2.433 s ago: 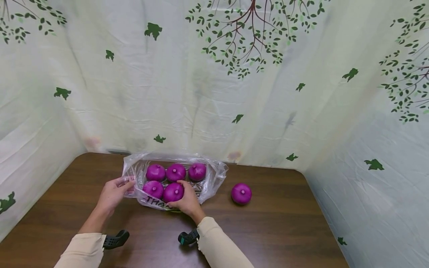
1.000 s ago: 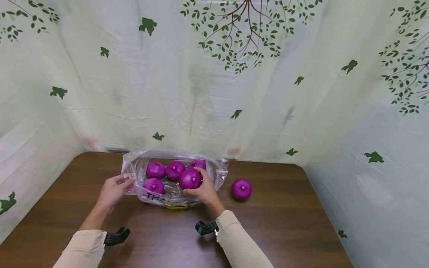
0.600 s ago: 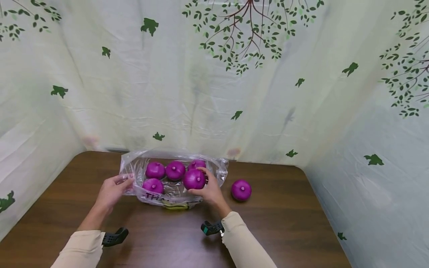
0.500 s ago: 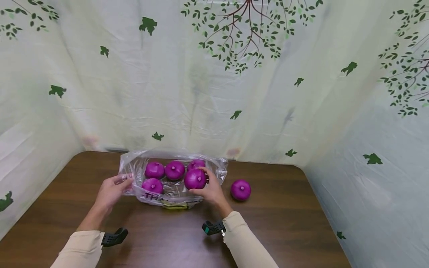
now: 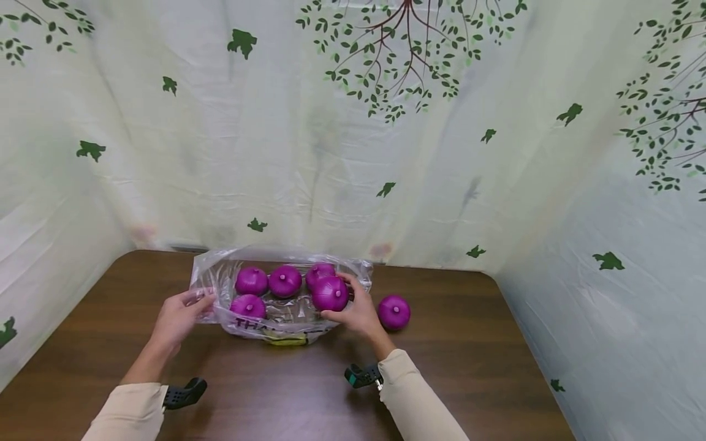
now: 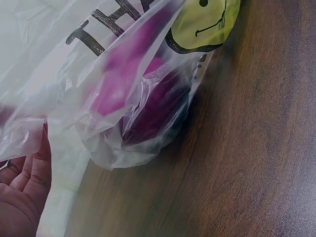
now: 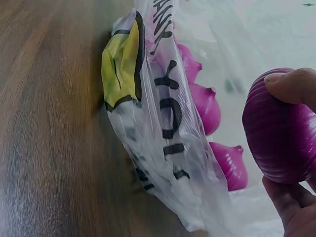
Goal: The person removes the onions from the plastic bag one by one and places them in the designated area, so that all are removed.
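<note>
A clear plastic bag (image 5: 292, 310), printed with dark letters and a yellow smiley face (image 7: 121, 66), lies spread on the table with its top side open. Several purple onions (image 5: 285, 281) sit inside it. My left hand (image 5: 178, 317) pinches the bag's left edge between thumb and fingers; the left wrist view shows the thin film (image 6: 22, 140) at the fingertips. Near the bag's right side, my right hand (image 5: 360, 311) grips one onion (image 5: 330, 294) with thumb and fingers on opposite sides. In the right wrist view this onion (image 7: 276, 128) appears raised beside the bag's printed wall (image 7: 173, 118).
Another onion (image 5: 394, 312) rests on the brown wooden table (image 5: 441, 367) just right of the bag, close to my right hand. A pale curtain (image 5: 309, 135) with leaf prints hangs behind the table and along both sides.
My right hand has lifted an onion from the bag's front row and carried it rightward toward the bag's right side. The left hand keeps its pinch on the bag's edge, shifting slightly left.
</note>
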`<state>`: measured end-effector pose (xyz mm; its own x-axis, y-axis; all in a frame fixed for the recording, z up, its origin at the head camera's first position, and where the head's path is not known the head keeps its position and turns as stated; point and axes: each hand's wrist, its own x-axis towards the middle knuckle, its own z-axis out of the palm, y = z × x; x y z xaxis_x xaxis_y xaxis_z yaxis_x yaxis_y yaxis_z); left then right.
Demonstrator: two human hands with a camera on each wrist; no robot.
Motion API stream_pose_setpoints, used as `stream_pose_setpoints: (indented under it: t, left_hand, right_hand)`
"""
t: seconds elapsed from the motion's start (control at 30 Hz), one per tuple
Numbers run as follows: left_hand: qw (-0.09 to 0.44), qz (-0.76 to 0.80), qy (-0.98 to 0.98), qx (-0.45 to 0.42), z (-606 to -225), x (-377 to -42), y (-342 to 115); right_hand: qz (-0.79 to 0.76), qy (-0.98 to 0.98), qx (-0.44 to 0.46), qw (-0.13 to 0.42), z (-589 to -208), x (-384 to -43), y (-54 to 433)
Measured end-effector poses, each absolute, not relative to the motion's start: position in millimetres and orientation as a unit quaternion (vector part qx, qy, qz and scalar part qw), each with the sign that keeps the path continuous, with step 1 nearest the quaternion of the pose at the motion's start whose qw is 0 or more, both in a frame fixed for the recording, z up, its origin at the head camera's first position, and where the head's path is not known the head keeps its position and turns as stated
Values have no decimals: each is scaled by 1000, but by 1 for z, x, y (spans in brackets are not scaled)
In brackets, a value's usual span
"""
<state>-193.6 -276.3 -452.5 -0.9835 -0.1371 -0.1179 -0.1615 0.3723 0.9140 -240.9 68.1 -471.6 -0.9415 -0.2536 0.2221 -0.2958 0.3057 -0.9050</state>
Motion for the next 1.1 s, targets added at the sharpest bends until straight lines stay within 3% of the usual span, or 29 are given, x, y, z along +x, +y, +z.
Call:
stream_pose_setpoints:
  t: [1.1]
  left_hand:
    - [18, 551, 829, -93, -452, -194, -275]
  right_hand:
    - [568, -806, 158, 44, -461, -240, 119]
